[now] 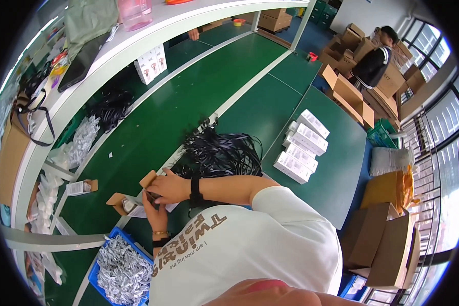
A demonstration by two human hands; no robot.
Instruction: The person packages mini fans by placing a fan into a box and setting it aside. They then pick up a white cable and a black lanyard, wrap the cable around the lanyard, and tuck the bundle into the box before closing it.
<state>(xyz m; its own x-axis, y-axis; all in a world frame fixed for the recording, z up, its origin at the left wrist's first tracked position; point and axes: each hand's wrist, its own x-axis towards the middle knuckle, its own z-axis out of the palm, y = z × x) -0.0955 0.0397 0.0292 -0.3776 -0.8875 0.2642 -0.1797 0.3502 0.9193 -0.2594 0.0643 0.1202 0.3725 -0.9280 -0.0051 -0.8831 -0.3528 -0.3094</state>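
Observation:
Both hands are together over a small carton [148, 179] with a raised brown flap, on the green work surface. My left hand [155, 213] is closed around its near side, a thin bracelet at the wrist. Reaching across from the right, my right hand [171, 187] has its fingers bent into the top of the carton; what they pinch there is hidden. A black band circles that wrist. Just left stands another opened small carton [118, 203] with something pale inside. Beyond my right forearm lies a heap of black cables [222, 153].
A blue basket [94, 275] of grey-white cables stands near left. Several white boxes [311, 138] are stacked at right. A white shelf [102, 56] overhangs the left side, its post [61, 244] close by. A person [375, 64] is among cardboard boxes; another hand [194, 34] shows far off.

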